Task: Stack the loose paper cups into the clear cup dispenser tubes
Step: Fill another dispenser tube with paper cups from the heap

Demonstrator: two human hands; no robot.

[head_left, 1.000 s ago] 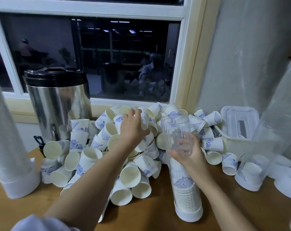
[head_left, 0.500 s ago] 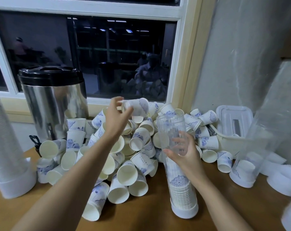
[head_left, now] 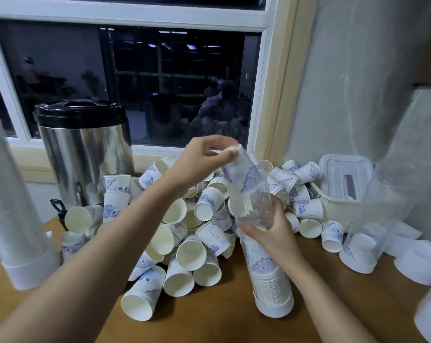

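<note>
Upper left, urn [head_left: 85, 154]: steel, black lid, before the window [head_left: 160, 82].
Left edge, stack [head_left: 9, 206]: ribbed white column; possibly a filled tube, too blurred to tell.
Right, box [head_left: 345, 174]: white, lidded, behind scattered cups.
Centre, pile [head_left: 184, 233]: loose cups heaped on the table [head_left: 209, 325], crowding behind the dispenser tube [head_left: 268, 271].
Lower centre, dispenser tube: clear, upright, lower part packed with nested cups, mouths down.
Lower right, second tube [head_left: 382, 206]: clear, leaning, one cup at its foot.
Upper centre, left hand [head_left: 202, 157]: pinching the base of an inverted paper cup [head_left: 244, 173], mouth at the tube's top.
Centre, right hand [head_left: 271, 233]: clasped round the tube's middle.
Count: two clear tubes, one urn, dozens of cups.
</note>
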